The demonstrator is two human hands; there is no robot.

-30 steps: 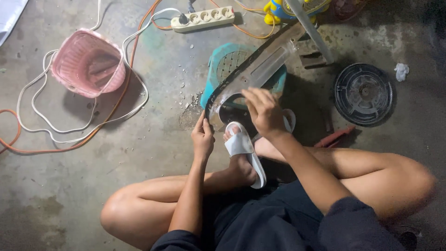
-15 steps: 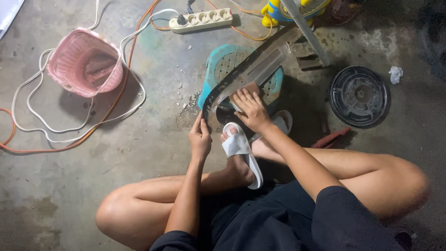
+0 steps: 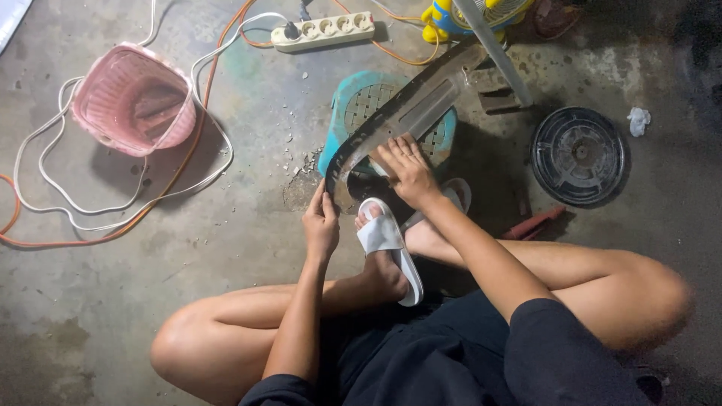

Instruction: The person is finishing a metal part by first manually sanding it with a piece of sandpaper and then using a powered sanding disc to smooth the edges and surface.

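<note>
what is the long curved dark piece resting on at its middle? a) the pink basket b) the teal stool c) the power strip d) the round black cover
b: the curved piece, held by the left hand at its near end and the right hand further up, lies across the teal stool; the pink basket sits well apart.
</note>
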